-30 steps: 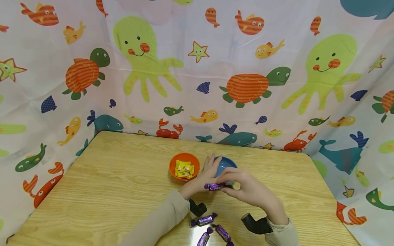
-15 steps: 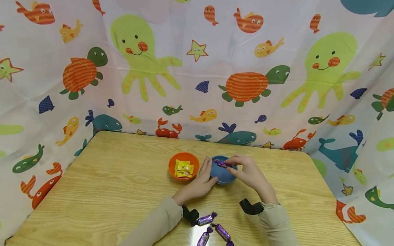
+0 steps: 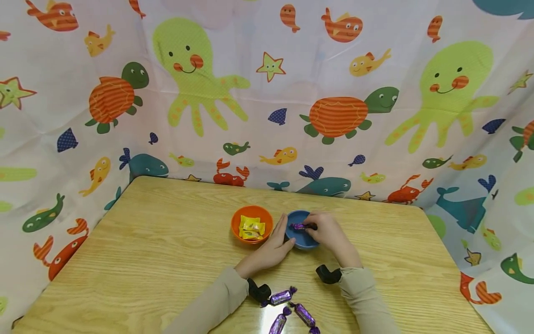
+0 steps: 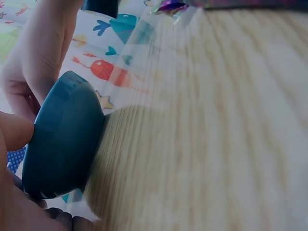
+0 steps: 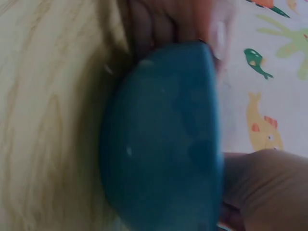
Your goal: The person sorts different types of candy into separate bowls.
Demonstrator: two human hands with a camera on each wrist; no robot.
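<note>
My right hand (image 3: 330,232) pinches a purple twist-wrapped candy (image 3: 298,227) inside the blue bowl (image 3: 306,241). Its fingertips are down within the rim, and the candy's right end lies under them. In the right wrist view, the bowl wall (image 5: 161,139) hides the candy. My left hand (image 3: 269,249) steadies the same bowl from the left, its fingers straight along the side and its thumb at the near rim. The left wrist view shows that thumb (image 4: 14,132) touching the bowl's outer wall (image 4: 65,139).
Left of the blue bowl stands an orange bowl (image 3: 234,227) with several yellow-wrapped candies (image 3: 251,226). Three more purple candies (image 3: 281,296) lie near the table's front, between my forearms. A sea-animal printed curtain (image 3: 267,97) borders the wooden table (image 3: 167,241).
My right hand has carried the purple candy from in front of the blue bowl, over its rim and down inside. My left hand has shifted slightly back along the bowl's left side.
</note>
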